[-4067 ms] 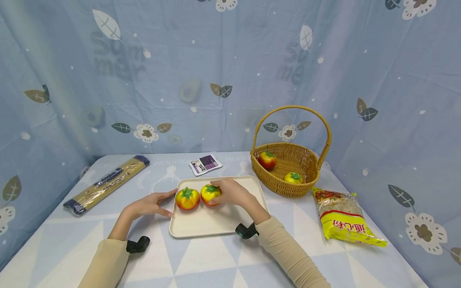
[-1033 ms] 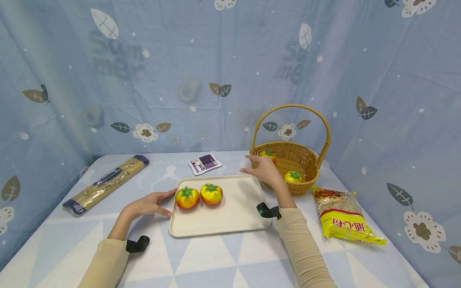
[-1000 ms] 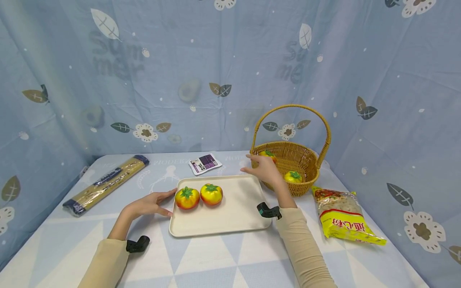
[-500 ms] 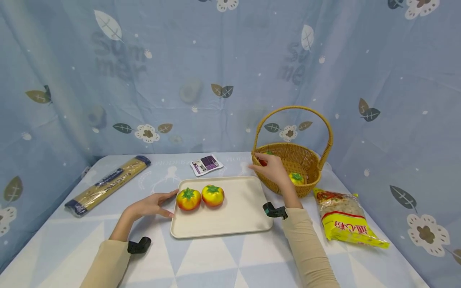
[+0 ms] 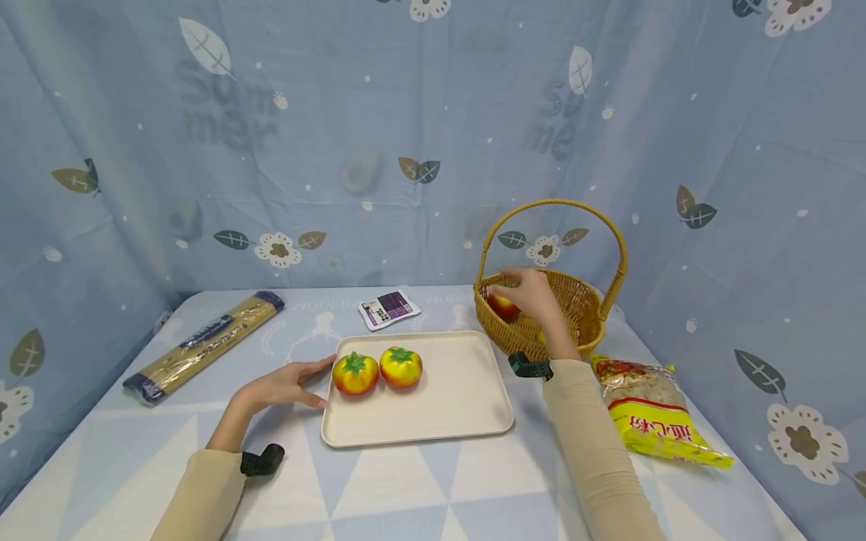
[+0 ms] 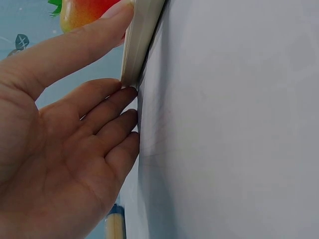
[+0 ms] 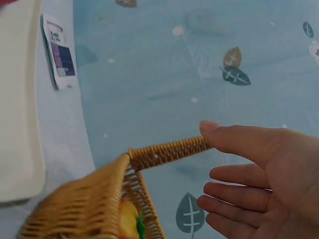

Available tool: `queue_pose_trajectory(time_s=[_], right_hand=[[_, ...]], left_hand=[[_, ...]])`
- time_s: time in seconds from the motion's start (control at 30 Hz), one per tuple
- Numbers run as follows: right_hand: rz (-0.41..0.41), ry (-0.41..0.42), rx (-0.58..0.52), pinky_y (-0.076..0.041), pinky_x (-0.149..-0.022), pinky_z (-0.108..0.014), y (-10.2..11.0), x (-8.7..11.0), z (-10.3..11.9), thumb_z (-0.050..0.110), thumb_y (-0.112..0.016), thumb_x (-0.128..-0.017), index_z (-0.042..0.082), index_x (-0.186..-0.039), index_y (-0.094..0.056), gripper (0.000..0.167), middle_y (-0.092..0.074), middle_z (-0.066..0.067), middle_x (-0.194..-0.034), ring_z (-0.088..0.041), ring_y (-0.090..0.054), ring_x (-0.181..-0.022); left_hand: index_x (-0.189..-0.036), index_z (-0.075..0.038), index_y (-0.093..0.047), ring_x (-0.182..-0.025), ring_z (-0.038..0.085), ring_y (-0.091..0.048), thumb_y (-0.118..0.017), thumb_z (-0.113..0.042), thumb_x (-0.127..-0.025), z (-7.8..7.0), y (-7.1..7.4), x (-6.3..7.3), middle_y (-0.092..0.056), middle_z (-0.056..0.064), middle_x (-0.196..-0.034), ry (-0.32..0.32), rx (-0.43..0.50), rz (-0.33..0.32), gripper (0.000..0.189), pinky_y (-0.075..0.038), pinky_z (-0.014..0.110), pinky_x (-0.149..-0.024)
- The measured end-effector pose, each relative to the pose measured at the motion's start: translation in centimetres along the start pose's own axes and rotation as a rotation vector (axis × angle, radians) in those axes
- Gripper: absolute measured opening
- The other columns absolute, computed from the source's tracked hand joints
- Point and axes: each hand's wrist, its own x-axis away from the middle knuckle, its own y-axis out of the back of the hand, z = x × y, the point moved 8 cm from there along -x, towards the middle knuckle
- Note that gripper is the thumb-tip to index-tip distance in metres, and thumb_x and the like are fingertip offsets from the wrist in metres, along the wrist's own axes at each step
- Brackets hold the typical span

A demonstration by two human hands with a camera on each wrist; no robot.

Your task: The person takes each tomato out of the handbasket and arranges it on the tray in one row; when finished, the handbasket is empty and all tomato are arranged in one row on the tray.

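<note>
My left hand is at the left edge of the cream tray; in the left wrist view its thumb rests on the rim and its fingers are extended. Two red-and-yellow fruits with green leafy caps, which look like persimmons, stand side by side on the tray: a left fruit and a right fruit. My right hand hovers over the wicker basket, fingers extended and holding nothing. Under it lies a redder fruit in the basket; another fruit there is mostly hidden by the wrist.
A long pack of noodles lies at the left. A small white-and-purple packet is behind the tray. At the right lies a yellow bag of pasta. The basket's tall handle arches above my right hand.
My right hand has left the right fruit on the tray and moved right and away from me, over the basket. The left hand has stayed at the tray's edge.
</note>
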Motion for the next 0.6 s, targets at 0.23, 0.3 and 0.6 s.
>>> queue_pose_trajectory(time_s=[0.23, 0.3, 0.6], right_hand=[[0.066, -0.077, 0.018, -0.044, -0.098, -0.053, 1.5, -1.5, -1.0, 0.036, -0.065, -0.093, 0.003, -0.141, -0.048, 0.062, -0.051, -0.023, -0.137, -0.039, -0.049, -0.123], [0.076, -0.086, 0.008, -0.044, -0.098, -0.053, 1.8, -1.8, -1.4, 0.036, -0.065, -0.093, 0.003, -0.142, -0.047, 0.062, -0.051, -0.023, -0.137, -0.039, -0.049, -0.123], [0.105, -0.123, -0.015, -0.041, -0.1, -0.054, 2.1, -3.0, -3.3, 0.035, -0.066, -0.092, 0.0, -0.141, -0.047, 0.062, -0.049, -0.022, -0.14, -0.039, -0.046, -0.126]], left_hand=[[-0.15, 0.002, -0.025, -0.139, 0.048, -0.02, -0.078, -0.024, -0.08, 0.2, 0.0, 0.0, -0.022, 0.028, -0.153, 0.012, -0.002, 0.003, 0.091, -0.021, 0.062, -0.109], [-0.15, 0.002, -0.026, -0.139, 0.048, -0.019, -0.078, -0.024, -0.08, 0.2, 0.0, 0.0, -0.022, 0.028, -0.153, 0.013, 0.005, 0.004, 0.091, -0.021, 0.062, -0.109], [-0.15, 0.004, -0.025, -0.138, 0.049, -0.02, -0.077, -0.022, -0.081, -0.3, 0.1, 0.2, -0.022, 0.03, -0.152, -0.021, 0.004, 0.008, 0.09, -0.021, 0.061, -0.109]])
